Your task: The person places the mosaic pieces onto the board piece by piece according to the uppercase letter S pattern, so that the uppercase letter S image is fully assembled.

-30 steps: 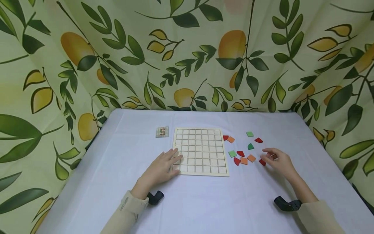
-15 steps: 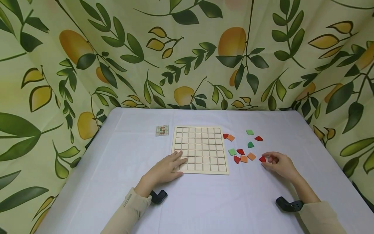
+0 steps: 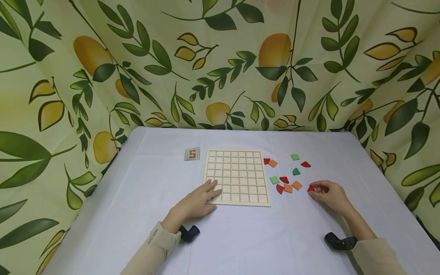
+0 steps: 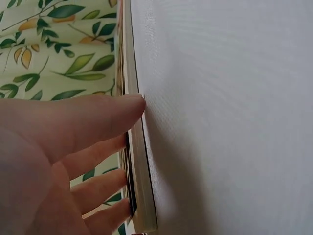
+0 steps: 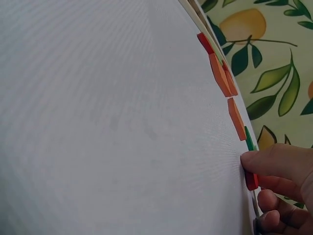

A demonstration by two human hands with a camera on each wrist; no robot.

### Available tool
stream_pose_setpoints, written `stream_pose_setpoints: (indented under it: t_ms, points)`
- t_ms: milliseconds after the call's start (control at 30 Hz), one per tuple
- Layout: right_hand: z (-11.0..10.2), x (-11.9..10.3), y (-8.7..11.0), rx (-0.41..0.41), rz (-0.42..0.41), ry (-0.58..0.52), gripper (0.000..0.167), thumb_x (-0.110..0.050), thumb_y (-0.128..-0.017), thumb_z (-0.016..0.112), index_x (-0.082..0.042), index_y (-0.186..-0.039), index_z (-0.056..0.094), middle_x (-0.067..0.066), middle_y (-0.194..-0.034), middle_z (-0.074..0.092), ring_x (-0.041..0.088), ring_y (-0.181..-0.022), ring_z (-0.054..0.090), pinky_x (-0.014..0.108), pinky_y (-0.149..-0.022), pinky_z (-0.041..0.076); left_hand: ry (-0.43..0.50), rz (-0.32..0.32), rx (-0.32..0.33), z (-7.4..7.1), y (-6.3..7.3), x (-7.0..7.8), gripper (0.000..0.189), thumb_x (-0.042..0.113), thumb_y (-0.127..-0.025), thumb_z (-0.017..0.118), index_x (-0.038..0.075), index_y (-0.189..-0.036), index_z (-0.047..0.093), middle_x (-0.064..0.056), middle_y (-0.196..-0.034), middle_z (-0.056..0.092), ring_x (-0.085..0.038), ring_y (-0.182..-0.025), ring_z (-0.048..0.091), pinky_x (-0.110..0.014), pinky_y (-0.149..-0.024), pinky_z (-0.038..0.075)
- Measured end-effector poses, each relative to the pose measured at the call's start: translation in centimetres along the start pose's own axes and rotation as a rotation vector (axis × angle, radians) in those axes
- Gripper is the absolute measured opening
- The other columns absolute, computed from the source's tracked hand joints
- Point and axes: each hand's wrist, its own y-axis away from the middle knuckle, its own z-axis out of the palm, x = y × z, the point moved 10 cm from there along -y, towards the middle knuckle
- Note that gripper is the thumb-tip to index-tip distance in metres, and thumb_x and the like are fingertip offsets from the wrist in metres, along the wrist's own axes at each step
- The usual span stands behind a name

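A red piece [image 3: 311, 189] is pinched by the right hand [image 3: 330, 194] near an orange square [image 3: 297, 185]; the gridded board [image 3: 242, 172] is touched by the spread left hand [image 3: 195, 201].

The head view looks forward and down from above the near side of the table [image 3: 254, 236], far enough back to take in the left hand [image 3: 196, 200] and the right hand [image 3: 331, 194], with the leafy curtain [image 3: 220, 57] beyond. The left wrist view sits close in, low by the table and turned on its side, facing past its hand along the edge of the grid board [image 3: 237, 177]. The right wrist view is as low and near, tipped the other way, facing past its hand to coloured pieces [image 5: 220, 76] — which the head view also shows, as it does the board
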Motion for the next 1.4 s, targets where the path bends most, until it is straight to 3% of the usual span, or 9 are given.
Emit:
stream_pose_setpoints:
  t_ms: [233,433,633,800,1400]
  points:
    - [0.08,-0.12,0.06,0.003,-0.002,-0.008,0.029,-0.007,-0.08,0.074,0.006,-0.105,0.068,0.006,-0.076,0.054,0.004,-0.066,0.039,0.016,-0.051,0.035,-0.031,0.008,0.0,0.26,0.08,0.54,0.052,0.029,-0.093,0.061,0.015,-0.142,0.049,-0.012,-0.159,0.031,-0.035,-0.15,0.025,-0.051,-0.121,0.03]
    - [0.34,-0.13,-0.16,-0.112,-0.002,-0.019,0.036,-0.012,-0.083,0.073,0.005,-0.113,0.066,0.007,-0.082,0.053,0.005,-0.071,0.039,0.017,-0.053,0.035,-0.127,0.044,0.009,-0.15,0.18,0.52,0.047,0.028,-0.097,0.056,0.018,-0.142,0.049,-0.011,-0.157,0.034,-0.033,-0.149,0.029,-0.049,-0.123,0.027]
    - [0.19,-0.02,-0.48,-0.181,-0.042,-0.042,0.035,-0.012,-0.084,0.072,0.003,-0.115,0.066,0.005,-0.083,0.051,0.003,-0.07,0.039,0.017,-0.054,0.036,-0.12,0.062,0.006,-0.15,0.19,0.33,0.047,0.027,-0.097,0.055,0.018,-0.142,0.049,-0.012,-0.157,0.034,-0.034,-0.148,0.029,-0.047,-0.121,0.031]
    - [0.13,0.45,-0.67,-0.145,-0.033,-0.052,0.028,-0.01,-0.084,0.072,0.004,-0.108,0.069,0.004,-0.079,0.052,0.002,-0.068,0.04,0.017,-0.053,0.037,-0.115,0.077,0.013,-0.13,0.18,0.5,0.046,0.024,-0.097,0.056,0.016,-0.141,0.05,-0.015,-0.156,0.035,-0.036,-0.147,0.03,-0.049,-0.12,0.032]
    - [0.03,0.34,-0.75,-0.025,-0.023,-0.03,0.029,-0.014,-0.081,0.077,0.004,-0.102,0.069,0.004,-0.075,0.054,0.002,-0.065,0.039,0.015,-0.052,0.037,-0.12,0.073,0.011,-0.21,-0.05,1.11,0.047,0.021,-0.096,0.057,0.015,-0.142,0.05,-0.016,-0.156,0.036,-0.036,-0.147,0.031,-0.049,-0.12,0.032]
